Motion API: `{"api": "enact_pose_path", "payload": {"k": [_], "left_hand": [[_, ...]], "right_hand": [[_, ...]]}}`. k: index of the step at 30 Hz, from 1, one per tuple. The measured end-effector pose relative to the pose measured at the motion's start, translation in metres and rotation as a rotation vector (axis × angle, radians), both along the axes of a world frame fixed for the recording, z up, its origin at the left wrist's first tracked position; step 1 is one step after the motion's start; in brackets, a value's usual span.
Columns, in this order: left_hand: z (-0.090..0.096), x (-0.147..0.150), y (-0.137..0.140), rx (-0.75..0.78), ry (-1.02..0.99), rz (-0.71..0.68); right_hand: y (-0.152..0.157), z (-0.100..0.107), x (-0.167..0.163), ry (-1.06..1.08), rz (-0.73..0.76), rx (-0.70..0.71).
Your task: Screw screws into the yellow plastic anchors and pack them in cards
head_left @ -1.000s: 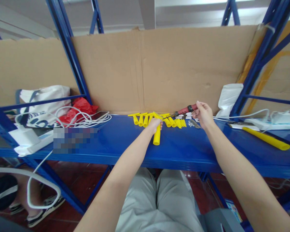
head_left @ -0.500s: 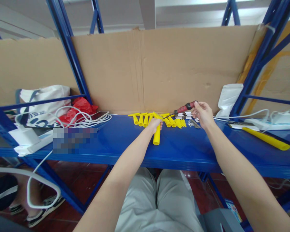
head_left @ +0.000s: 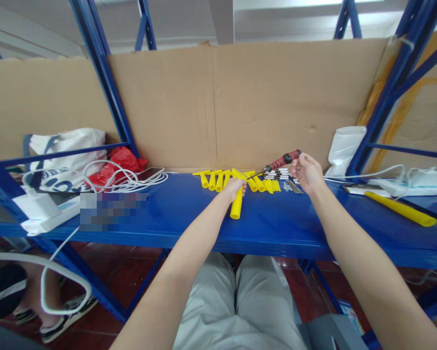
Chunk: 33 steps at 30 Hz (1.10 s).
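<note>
My left hand (head_left: 236, 186) is closed around a yellow tube-shaped plastic part (head_left: 235, 208), whose round open end points toward me. With its fingertips, my right hand (head_left: 307, 173) grips the rear end of a red and black screwdriver (head_left: 282, 161). The screwdriver slants down to the left, and its shaft reaches the yellow part at my left hand; the tip's exact contact is hidden. Behind my left hand lie several similar yellow parts (head_left: 212, 181). To their right are small yellow pieces (head_left: 272, 186), black-and-white sticks (head_left: 278, 174) and small metal pieces (head_left: 295, 187).
On the blue shelf (head_left: 174, 214), white cables (head_left: 145, 181) and a power strip (head_left: 60, 216) lie left. A long yellow tube (head_left: 400, 209) rests at right near a white pouch (head_left: 345, 151). Cardboard (head_left: 276, 97) stands behind. Another person's leg (head_left: 54, 291) shows lower left.
My right hand has shifted slightly right, its fingers now at the very end of the screwdriver handle. The screwdriver has moved a little to the right. My left hand stays nearly still.
</note>
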<state>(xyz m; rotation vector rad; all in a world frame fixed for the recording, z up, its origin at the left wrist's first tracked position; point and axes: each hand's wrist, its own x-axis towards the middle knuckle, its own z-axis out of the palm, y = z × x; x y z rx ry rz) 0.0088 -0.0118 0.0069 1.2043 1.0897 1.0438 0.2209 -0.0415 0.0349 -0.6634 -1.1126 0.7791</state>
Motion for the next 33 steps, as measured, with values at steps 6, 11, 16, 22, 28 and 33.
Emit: {"api": "enact_pose_path", "payload": {"k": [6, 11, 16, 22, 28, 33], "left_hand": [[-0.0004, -0.0001, 0.0000, 0.004, -0.005, -0.015], [-0.0002, -0.0001, -0.0007, 0.003, -0.006, -0.021], [0.0000, -0.0005, -0.0004, 0.008, -0.004, -0.022], [-0.0015, -0.0005, 0.0018, 0.011, 0.022, -0.019], [-0.0024, -0.0007, 0.0037, 0.010, 0.017, -0.016], [-0.0026, -0.0004, 0.0033, 0.015, 0.015, -0.027]], "right_hand": [[0.0022, -0.0014, -0.0012, 0.062, -0.089, 0.028], [0.0050, -0.0027, 0.0001, 0.041, -0.094, 0.026], [0.0035, -0.0024, -0.0002, 0.016, -0.085, 0.015], [-0.0003, -0.0007, -0.0026, 0.020, -0.050, 0.010], [0.0018, -0.0028, -0.0028, -0.019, -0.069, 0.027], [0.0025, -0.0038, -0.0037, -0.016, -0.128, 0.027]]}}
